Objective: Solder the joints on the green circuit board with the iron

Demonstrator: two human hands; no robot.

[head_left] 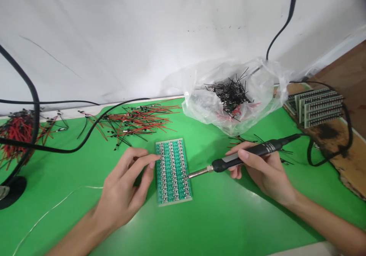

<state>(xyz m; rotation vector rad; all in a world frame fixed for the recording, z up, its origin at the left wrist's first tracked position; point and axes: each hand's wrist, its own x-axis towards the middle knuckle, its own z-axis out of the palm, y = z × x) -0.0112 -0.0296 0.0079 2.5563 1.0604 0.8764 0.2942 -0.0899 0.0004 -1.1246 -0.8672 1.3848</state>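
Note:
A green circuit board (167,172) with three long rows of small soldered parts lies flat on the green mat. In my right hand (257,168) is a black soldering iron (237,160), gripped like a pen, with its metal tip at the right row of the board. My left hand (128,183) is at the board's left edge, its bent index fingertip touching there and the thumb close beneath. Thin solder wire (57,207) runs from the lower left into this hand; its end is hidden by the fingers.
Red and black wire leads (140,119) lie in a loose pile behind the board, with a denser bundle (18,130) at far left. A clear plastic bag (197,109) holds black-leaded parts. Finished-looking boards (323,107) stand stacked at right. A thick black cable (31,88) crosses the left side.

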